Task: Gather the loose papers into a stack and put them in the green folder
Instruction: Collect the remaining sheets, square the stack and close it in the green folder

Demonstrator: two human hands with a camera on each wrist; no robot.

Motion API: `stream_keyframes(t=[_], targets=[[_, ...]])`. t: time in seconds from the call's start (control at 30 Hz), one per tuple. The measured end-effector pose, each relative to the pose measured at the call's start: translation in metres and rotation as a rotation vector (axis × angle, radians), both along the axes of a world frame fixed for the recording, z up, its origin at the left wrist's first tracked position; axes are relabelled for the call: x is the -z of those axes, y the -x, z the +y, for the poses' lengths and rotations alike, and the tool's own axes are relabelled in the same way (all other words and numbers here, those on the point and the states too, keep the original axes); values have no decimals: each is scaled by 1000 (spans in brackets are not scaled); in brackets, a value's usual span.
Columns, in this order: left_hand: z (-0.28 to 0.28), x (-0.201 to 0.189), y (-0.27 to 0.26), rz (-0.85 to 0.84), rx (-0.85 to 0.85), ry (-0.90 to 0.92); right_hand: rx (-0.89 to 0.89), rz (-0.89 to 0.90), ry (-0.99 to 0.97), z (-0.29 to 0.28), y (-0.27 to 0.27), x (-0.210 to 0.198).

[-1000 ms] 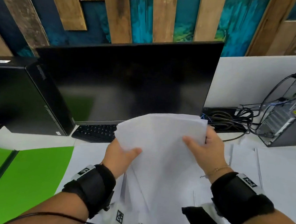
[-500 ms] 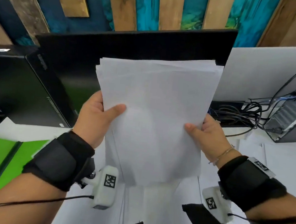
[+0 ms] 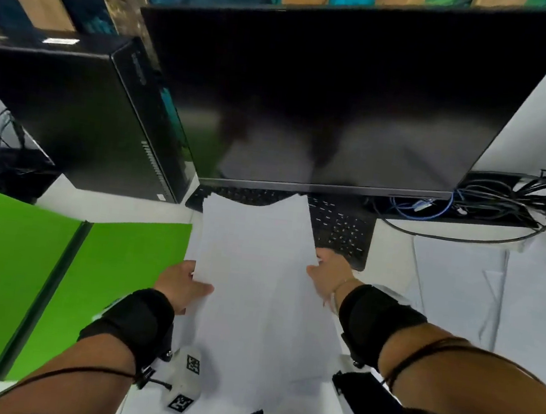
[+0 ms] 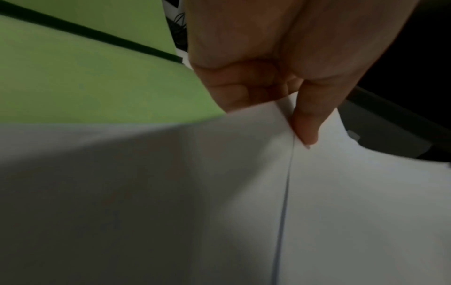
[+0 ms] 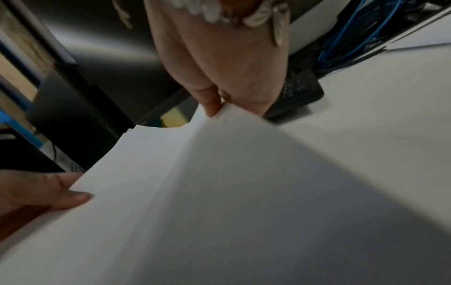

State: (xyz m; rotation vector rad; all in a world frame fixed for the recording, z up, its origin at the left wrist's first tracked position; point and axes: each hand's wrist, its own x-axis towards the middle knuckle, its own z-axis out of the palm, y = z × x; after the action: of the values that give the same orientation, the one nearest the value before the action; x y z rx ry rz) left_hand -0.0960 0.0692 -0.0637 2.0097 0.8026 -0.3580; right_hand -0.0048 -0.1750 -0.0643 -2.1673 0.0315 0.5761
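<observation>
Gripping blank paper stack [image 3: 253, 255] edges: left hand [image 3: 177, 284], right hand [image 3: 327, 273]; no legible writing.

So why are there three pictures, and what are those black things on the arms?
No machine here: a person is working with two bare hands. The black bands on the wrists hold small cameras. The big picture comes from a camera on the head, looking down at the desk. The other two come from the wrist cameras, looking along each hand.

The left hand and the right hand each grip one side of a stack of white papers. The open green folder lies on the desk to the left. More loose papers lie to the right. Behind are a black monitor, a keyboard, a black computer box and tangled cables.
</observation>
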Motion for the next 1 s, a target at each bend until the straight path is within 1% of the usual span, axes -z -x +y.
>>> stream_keyframes(t=[0.07, 0.13, 0.23, 0.3, 0.33, 0.4, 0.43, 0.5, 0.57, 0.6, 0.7, 0.73, 0.8, 0.87, 0.93, 1.0], targets=[[7, 12, 2, 6, 12, -22, -54, 55, 82, 9, 4, 10], [13, 18, 1, 23, 58, -54, -33, 88, 97, 12, 8, 15], [17, 24, -2, 66, 152, -118, -18, 69, 182, 4, 15, 17], [14, 19, -7, 33, 138, -158, -5, 34, 256, -9, 15, 18], [10, 14, -9, 5, 124, -214, 7, 16, 279, -19, 14, 18], [-2, -1, -17, -49, 161, -355, 74, -13, 274, -42, 10, 17], [-12, -9, -22, -96, 203, -385, 137, -24, 246, -58, 8, 16], [-36, -24, -33, -191, 294, -345, 257, -55, 254, -93, 2, 14], [-66, -39, -45, -238, 344, -190, 317, -54, 358, -129, -4, 15], [-84, -46, -49, -247, 353, -98, 316, -40, 433, -145, -5, 15], [-139, -54, -58, -202, 401, 111, 206, 4, 682, -178, -5, 12], [-158, -52, -60, -177, 435, 148, 162, 21, 736, -184, -4, 11], [-194, -42, -62, -114, 508, 165, 82, 41, 775, -192, -2, 12], [-230, -29, -64, -35, 585, 110, -1, 36, 788, -199, -4, 16], [-261, -17, -67, 51, 705, -41, -89, 18, 813, -200, -5, 17], [-287, -8, -69, 120, 782, -170, -163, -13, 822, -201, -10, 14]])
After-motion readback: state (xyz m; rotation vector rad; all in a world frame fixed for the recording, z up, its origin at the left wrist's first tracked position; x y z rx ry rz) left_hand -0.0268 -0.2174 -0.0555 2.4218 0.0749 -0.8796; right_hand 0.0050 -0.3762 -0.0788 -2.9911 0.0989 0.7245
